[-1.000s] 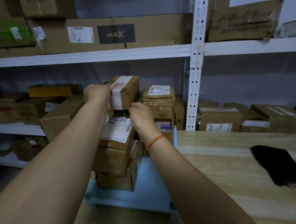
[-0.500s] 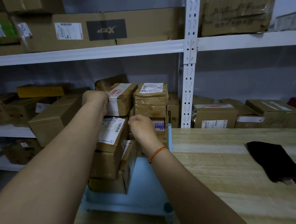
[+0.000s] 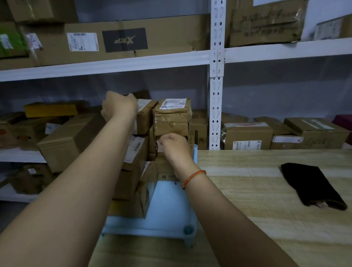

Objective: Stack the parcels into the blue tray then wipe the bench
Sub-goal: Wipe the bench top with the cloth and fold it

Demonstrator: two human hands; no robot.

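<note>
A light blue tray (image 3: 170, 215) stands at the bench's left end with several brown parcels stacked in it. My left hand (image 3: 119, 107) grips the top left parcel with red and white tape (image 3: 147, 116) from its left upper edge. Beside it sits a wrinkled parcel with a white label (image 3: 173, 118). My right hand (image 3: 173, 147), with an orange bracelet at the wrist, has its fingers curled on a small parcel (image 3: 160, 148) just under the wrinkled one. The lower parcels (image 3: 132, 172) are partly hidden by my left arm.
A black cloth (image 3: 312, 186) lies on the wooden bench (image 3: 248, 201) to the right. White shelving (image 3: 217, 109) behind the bench holds many cardboard boxes (image 3: 248, 136) at bench height and above. More boxes sit on lower shelves at the left (image 3: 67, 141).
The taped parcel has come down from a tilted hold onto the top of the stack. My right hand has dropped from that parcel to the small parcel lower in the stack.
</note>
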